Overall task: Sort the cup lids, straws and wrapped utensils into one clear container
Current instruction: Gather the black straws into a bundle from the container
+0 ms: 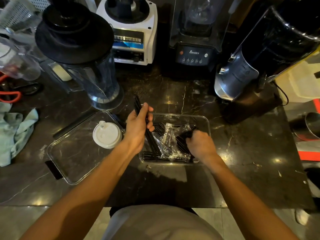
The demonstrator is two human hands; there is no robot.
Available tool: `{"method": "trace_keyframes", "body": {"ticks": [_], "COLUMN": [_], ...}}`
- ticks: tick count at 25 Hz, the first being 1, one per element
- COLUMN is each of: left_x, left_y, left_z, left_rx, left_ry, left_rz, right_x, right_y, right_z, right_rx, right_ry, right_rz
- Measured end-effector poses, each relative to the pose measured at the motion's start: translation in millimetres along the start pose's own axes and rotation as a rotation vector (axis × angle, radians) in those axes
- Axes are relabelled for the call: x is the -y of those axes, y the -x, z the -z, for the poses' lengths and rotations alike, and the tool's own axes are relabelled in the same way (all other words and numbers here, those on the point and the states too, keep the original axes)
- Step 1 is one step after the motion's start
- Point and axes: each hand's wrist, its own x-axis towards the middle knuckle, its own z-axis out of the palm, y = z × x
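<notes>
Left hand (138, 126) is curled round a bundle of long black straws (152, 141), fingers wrapped tight, the bundle slanting from above the knuckles down into the small clear rectangular plastic container (204, 122) on the dark marble counter (242, 153). Right hand (200, 144) is down inside that same container at its right side, fingers closed on more black pieces (187, 134); whether those are straws or utensils, cannot tell. Between the two hands lie crinkled clear-wrapped utensils (170, 135), resting on more black straws along the container floor. Just to the left sits a larger clear rectangular tray with black end clips (57, 161), and in it a stack of white round plastic cup lids (107, 134) near its right corner, close beside the left wrist. A single black straw (72, 125) lies across that tray's far-left edge. Behind, along the counter's back: a clear blender jug with a black lid (90, 63), a white blender base (133, 37), a black blender in a clear hood (195, 40). A pale green cloth (15, 132) is crumpled at far left.
</notes>
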Motion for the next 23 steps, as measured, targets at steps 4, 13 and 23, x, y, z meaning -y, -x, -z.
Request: {"method": "trace_keyframes", "body": {"ticks": [4, 13, 23], "left_x": [1, -5, 1], "left_y": [-1, -7, -5], "left_z": [-7, 0, 8], "left_rx": [0.034, 0.087, 0.052], "left_ry": [0.001, 0.101, 0.11], "left_rz": [0.025, 0.163, 0.156], "right_x": [11, 25, 56], "right_y": [-5, -10, -32], "right_z": [-16, -41, -56], "right_rx": [0.124, 0.138, -0.055], "right_ry": [0.096, -0.143, -0.23], "right_rz": [-0.138, -0.216, -0.486]}}
